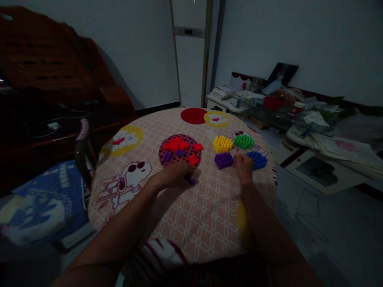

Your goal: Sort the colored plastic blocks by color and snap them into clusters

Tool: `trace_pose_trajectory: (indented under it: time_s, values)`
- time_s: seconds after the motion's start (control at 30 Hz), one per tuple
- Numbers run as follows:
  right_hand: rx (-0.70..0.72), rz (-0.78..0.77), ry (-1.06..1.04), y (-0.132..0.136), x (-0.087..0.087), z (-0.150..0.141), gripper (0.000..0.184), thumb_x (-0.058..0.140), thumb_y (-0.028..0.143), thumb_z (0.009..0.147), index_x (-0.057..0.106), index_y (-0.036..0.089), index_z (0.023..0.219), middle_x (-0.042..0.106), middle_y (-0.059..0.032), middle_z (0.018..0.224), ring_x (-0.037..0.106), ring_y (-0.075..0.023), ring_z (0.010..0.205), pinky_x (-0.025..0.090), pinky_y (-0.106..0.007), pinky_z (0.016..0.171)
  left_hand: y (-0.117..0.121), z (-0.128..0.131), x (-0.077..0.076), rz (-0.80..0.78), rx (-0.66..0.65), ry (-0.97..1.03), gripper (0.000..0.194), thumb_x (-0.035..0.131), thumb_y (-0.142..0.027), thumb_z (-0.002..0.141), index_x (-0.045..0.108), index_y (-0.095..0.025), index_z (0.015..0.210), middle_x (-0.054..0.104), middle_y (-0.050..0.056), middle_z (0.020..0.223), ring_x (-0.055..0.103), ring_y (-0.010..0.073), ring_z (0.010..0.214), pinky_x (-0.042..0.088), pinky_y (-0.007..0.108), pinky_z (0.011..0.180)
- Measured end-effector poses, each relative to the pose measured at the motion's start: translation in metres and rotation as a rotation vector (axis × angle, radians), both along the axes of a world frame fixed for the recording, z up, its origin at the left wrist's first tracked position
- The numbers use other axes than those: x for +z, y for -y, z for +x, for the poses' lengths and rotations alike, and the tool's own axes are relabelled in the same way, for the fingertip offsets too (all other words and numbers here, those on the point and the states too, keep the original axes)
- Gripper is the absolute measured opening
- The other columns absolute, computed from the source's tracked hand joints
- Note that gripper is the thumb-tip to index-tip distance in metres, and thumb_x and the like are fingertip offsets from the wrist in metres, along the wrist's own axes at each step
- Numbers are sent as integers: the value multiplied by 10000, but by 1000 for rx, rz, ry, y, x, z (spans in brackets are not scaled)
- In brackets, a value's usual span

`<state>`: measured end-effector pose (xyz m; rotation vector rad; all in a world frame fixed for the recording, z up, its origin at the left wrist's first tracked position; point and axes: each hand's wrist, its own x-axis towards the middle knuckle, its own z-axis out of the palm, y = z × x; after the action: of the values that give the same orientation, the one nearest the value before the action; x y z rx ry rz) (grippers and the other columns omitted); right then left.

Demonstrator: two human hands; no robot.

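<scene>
My left hand (179,174) is low over the tablecloth, its fingers curled around a small purple block (190,181) that shows partly below them. Beyond it lie a pile of red blocks (177,144) and loose purple blocks (180,152). My right hand (244,165) is closed, with its fingertips at the right edge of a purple block cluster (223,160); what they pinch is hidden. Just right of this hand, partly behind it, is a blue block cluster (257,160). Farther back sit a yellow cluster (223,144) and a green cluster (243,142).
A patterned cloth covers the round table (206,215). At left are a chair (82,155) with a blue bag (48,203) and a wooden bench (54,67). A cluttered glass-topped cabinet (317,167) stands at right, papers and bags on it.
</scene>
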<state>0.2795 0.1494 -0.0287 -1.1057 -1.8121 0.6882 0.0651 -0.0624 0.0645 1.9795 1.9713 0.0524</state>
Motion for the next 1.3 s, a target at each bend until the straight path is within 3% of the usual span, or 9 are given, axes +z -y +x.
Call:
trace_pose_trajectory:
  time_s: [0.13, 0.33, 0.57, 0.77, 1.07, 1.3]
  values:
    - [3, -13, -10, 1, 0, 0, 347, 442, 385, 901, 632, 190, 686, 587, -16, 600, 521, -173, 620, 405, -284, 603, -24, 14, 3, 110, -65, 173, 136, 652, -271, 859, 750, -176, 863, 715, 27, 791, 633, 161, 721, 389, 242, 660]
    - [13, -16, -18, 1, 1, -1, 350, 444, 385, 904, 653, 182, 709, 596, -23, 607, 524, -178, 630, 414, -290, 610, -58, 55, -13, 376, -15, 236, 159, 646, -277, 874, 742, -172, 946, 727, 60, 920, 646, 181, 834, 433, 257, 730]
    - [2, -6, 2, 2, 2, -1, 386, 422, 410, 912, 667, 188, 714, 639, -51, 638, 548, -197, 638, 418, -307, 636, -74, 89, -27, 466, 60, 238, 160, 622, -255, 872, 662, -171, 1002, 682, 34, 809, 616, 183, 731, 426, 276, 678]
    - [-27, 52, 49, 4, 4, -1, 384, 410, 413, 895, 597, 196, 639, 642, -60, 647, 530, -190, 617, 382, -322, 643, -82, 97, -32, 578, 119, 171, 119, 631, -289, 894, 683, -186, 922, 692, 82, 985, 623, 235, 943, 474, 330, 803]
    - [-13, 31, 25, 5, 4, -1, 365, 402, 414, 892, 552, 214, 626, 626, -41, 635, 505, -174, 605, 369, -301, 609, -97, 96, -64, 864, 159, 230, 129, 739, -300, 816, 690, -183, 793, 666, 99, 1084, 563, 265, 1042, 452, 419, 933]
    - [-9, 22, 47, 5, 5, -1, 344, 404, 402, 880, 533, 222, 618, 613, -40, 625, 501, -176, 603, 364, -298, 603, -101, 97, -72, 870, 213, 310, 137, 781, -259, 761, 661, -192, 764, 635, 98, 1203, 544, 273, 1132, 438, 432, 981]
